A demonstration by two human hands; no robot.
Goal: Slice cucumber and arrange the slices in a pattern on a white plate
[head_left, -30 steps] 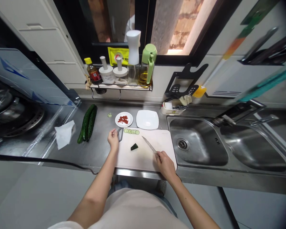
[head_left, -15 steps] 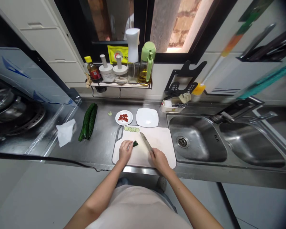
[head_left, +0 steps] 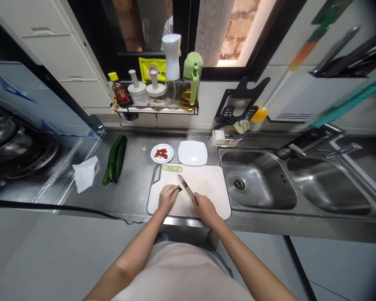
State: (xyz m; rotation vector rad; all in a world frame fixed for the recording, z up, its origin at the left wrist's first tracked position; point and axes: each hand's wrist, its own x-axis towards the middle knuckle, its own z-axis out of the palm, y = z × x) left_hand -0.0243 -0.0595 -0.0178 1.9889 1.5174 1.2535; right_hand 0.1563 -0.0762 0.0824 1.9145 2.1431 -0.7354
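Note:
On the white cutting board [head_left: 211, 190], my left hand [head_left: 167, 198] has its fingers closed over a short dark green cucumber piece [head_left: 180, 188], which they mostly cover. My right hand [head_left: 203, 205] grips a kitchen knife [head_left: 186, 186] by the handle. Its blade points away from me and to the left, close beside the cucumber piece; whether it touches is hard to tell. A row of overlapping cucumber slices [head_left: 172, 168] lies along the board's far left edge.
Behind the board stand a small plate [head_left: 153, 159] of chopped red bits and a white square plate [head_left: 192, 153]. Whole cucumbers [head_left: 115, 159] and a paper towel [head_left: 85, 173] lie left. A double sink [head_left: 260, 179] is at the right; a condiment rack [head_left: 158, 110] hangs above.
My left hand has shifted slightly right and now covers more of the cucumber piece. The knife has moved left, bringing its blade close to the fingers.

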